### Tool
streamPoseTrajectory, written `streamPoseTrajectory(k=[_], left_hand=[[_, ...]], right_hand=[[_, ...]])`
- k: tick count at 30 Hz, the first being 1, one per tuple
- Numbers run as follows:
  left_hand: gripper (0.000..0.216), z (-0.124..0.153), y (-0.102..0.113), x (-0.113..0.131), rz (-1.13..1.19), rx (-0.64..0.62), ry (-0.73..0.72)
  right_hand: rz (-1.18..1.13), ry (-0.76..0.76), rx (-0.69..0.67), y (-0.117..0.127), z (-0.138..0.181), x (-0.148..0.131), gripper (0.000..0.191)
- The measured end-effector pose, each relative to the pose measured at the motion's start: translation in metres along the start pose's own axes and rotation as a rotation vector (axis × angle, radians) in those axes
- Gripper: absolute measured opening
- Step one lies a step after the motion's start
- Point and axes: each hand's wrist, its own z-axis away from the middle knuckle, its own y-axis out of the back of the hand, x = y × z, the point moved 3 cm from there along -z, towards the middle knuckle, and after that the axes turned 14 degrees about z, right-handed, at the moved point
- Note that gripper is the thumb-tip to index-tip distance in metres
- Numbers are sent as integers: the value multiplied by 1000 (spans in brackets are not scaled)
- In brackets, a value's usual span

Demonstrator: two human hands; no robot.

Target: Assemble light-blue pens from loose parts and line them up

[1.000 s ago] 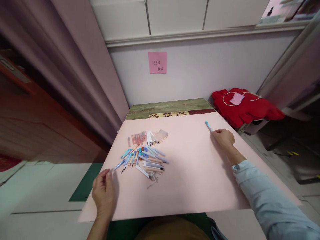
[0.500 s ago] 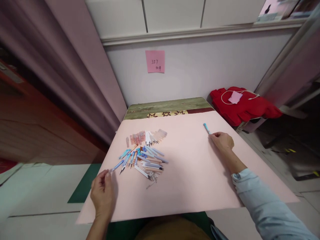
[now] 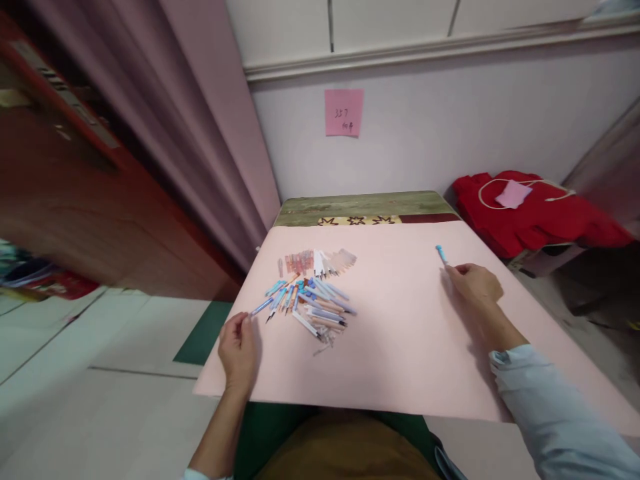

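My left hand, at the left edge of the pink table cover, pinches one end of a blue pen. The pen's other end points toward a loose pile of blue, white and peach pen parts. Over on the right side, my right hand is closed on a light-blue pen, its turquoise end pointing away from me. Behind the pile lie a row of pinkish clear pieces, a fan of white dark-tipped sticks and some clear pieces. Small clear bits lie at its front.
The pink cover overlies a table with a green wood-look far end. Red cloth with a white cable sits beyond the right side. A pink note is on the wall; a curtain and wooden door stand left.
My view has swung left, so the table and both hands appear further right. Each hand keeps its pen, with little visible movement relative to the table.
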Motion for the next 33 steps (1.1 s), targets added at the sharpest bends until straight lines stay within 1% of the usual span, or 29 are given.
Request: streamPoseTrajectory(k=[3, 5, 6, 8, 9, 11, 12, 14, 17, 19, 21, 23, 26, 29, 33], left_hand=[[28, 2, 0, -2, 11, -12, 3], [28, 3, 0, -2, 22, -5, 13], [28, 3, 0, -1, 25, 1, 18], [27, 4, 0, -1, 37, 7, 22], [27, 5, 0, 0, 49, 5, 24], [27, 7, -1, -1, 78, 4, 29], [27, 8, -1, -3, 91, 7, 34], [26, 8, 0, -6, 115, 26, 47], [25, 1, 2, -11, 108, 41, 57], [26, -9, 1, -11, 42, 12, 45], [26, -22, -3, -10, -67, -62, 23], [25, -34, -11, -10, -205, -163, 17], [17, -42, -24, -11, -369, -287, 18], [12, -41, -30, -11, -420, -326, -23], [12, -34, -31, -12, -386, -307, -70]], right_hand=[[-48, 71, 134, 22, 18, -15, 42], [-172, 119, 216, 36, 43, -35, 38], [-252, 158, 221, 40, 59, -48, 35], [-412, 291, 163, 40, 95, -79, 31], [-495, 382, 105, 36, 114, -96, 30], [-608, 522, -30, 20, 149, -124, 31], [-623, 572, -73, 10, 163, -135, 31], [-640, 630, -103, -10, 181, -148, 32], [-635, 610, -101, -34, 186, -149, 30], [-649, 549, -108, -41, 180, -143, 29], [-690, 479, -129, -43, 173, -137, 30], [-743, 424, -162, -42, 170, -134, 32], [-799, 390, -201, -40, 170, -134, 34], [-812, 391, -196, -40, 170, -136, 37], [-828, 379, -204, -41, 169, -136, 38]])
